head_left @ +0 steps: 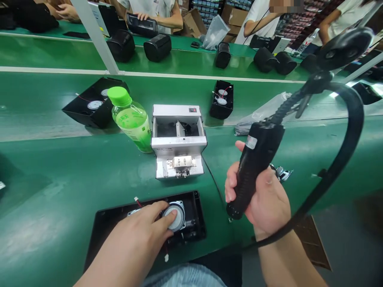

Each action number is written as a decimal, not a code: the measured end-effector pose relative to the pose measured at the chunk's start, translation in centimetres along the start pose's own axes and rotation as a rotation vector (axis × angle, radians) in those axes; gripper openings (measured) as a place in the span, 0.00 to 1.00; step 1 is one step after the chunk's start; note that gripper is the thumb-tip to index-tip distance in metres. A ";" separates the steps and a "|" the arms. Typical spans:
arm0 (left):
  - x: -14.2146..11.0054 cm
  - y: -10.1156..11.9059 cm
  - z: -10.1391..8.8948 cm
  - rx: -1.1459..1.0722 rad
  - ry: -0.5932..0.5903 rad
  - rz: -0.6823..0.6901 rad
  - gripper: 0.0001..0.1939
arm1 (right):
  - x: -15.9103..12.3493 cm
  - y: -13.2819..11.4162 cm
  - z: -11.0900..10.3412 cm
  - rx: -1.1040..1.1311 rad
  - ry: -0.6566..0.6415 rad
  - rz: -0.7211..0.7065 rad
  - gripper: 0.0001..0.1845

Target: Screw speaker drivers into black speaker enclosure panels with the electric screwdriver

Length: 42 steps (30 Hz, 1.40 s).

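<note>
**A:** What do you see first, on the far left of the belt?

**B:** One black plastic speaker housing point(92, 104) lies open on the green belt point(54, 191), and two round speakers show inside it.

**A:** And the left hand?

**B:** The left hand point(134, 235) is low in the view. Its fingers point(155, 213) lie spread on a round speaker point(175, 215) with a pale, smooth face and a metal ring. This speaker sits inside a second open housing point(196, 211), of black plastic with a square shape. The hand presses from above and does not close around it. A thin red wire point(138, 202) shows beside the fingers.

**A:** What stands in the middle?

**B:** A clear plastic bottle point(131, 121) with a green ribbed cap stands just beside a boxy silver metal screw feeder point(178, 139).

**A:** And on the right?

**B:** The right hand point(257, 195) wraps closely around the black handle of an electric screwdriver point(254, 167), a narrow and full grip. A thick black cable point(354, 119) curves up from the tool.

**A:** Is anything hard to see?

**B:** Yes. The left hand covers part of the speaker and the inside of the second housing. A small shiny metal part point(281, 172) is cut off by the right hand, so I cannot tell what it is.
</note>
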<state>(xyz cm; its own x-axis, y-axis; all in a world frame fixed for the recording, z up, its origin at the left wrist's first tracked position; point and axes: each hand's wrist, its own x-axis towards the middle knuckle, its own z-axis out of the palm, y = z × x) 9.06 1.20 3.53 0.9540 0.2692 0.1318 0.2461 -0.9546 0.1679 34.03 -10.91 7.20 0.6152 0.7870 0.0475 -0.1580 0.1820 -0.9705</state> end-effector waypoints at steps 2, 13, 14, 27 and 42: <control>0.0 0.0 0.0 -0.033 -0.030 -0.022 0.13 | -0.2 0.0 0.4 0.001 0.018 0.007 0.40; 0.8 0.8 -0.4 -0.239 -0.360 -0.267 0.19 | 0.9 -4.8 5.6 0.029 0.038 -0.281 0.38; 0.9 0.8 -0.5 -0.256 -0.369 -0.270 0.19 | 1.4 -5.3 6.5 0.042 0.051 -0.315 0.37; 0.6 1.0 0.0 -0.219 -0.245 -0.167 0.09 | 6.5 -1.0 10.6 0.052 -0.359 -0.479 0.41; 0.6 0.9 -0.4 -0.251 -0.299 -0.195 0.13 | 1.1 -3.8 8.8 0.113 -0.071 -0.360 0.31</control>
<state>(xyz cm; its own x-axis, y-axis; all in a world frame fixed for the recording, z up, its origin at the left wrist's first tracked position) 9.80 0.60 4.17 0.9105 0.3571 -0.2084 0.4125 -0.8188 0.3992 28.51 -5.58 12.97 0.5925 0.6990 0.4004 -0.0283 0.5148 -0.8568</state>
